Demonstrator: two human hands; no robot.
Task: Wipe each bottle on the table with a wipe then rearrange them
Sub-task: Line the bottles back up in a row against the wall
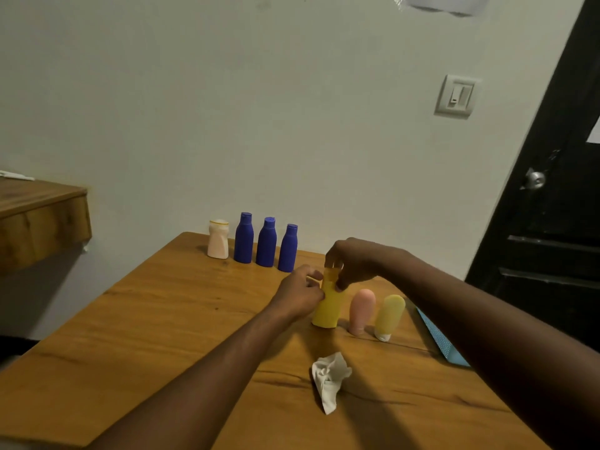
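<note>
Both hands on the yellow bottle [328,303] now, upright mid-surface. Left hand [300,295] has fingers closed round its upper body; right hand [352,264] pinches the cap from above. Wipe [329,378] lies crumpled on the near surface [146,319], in neither hand. Pink tube [361,311] & pale yellow tube [389,316] stand just right of it; 3 blue bottles [266,241] far back. Looks light, stiff plastic, prob smooth — grip the waist, not the cap.
</note>
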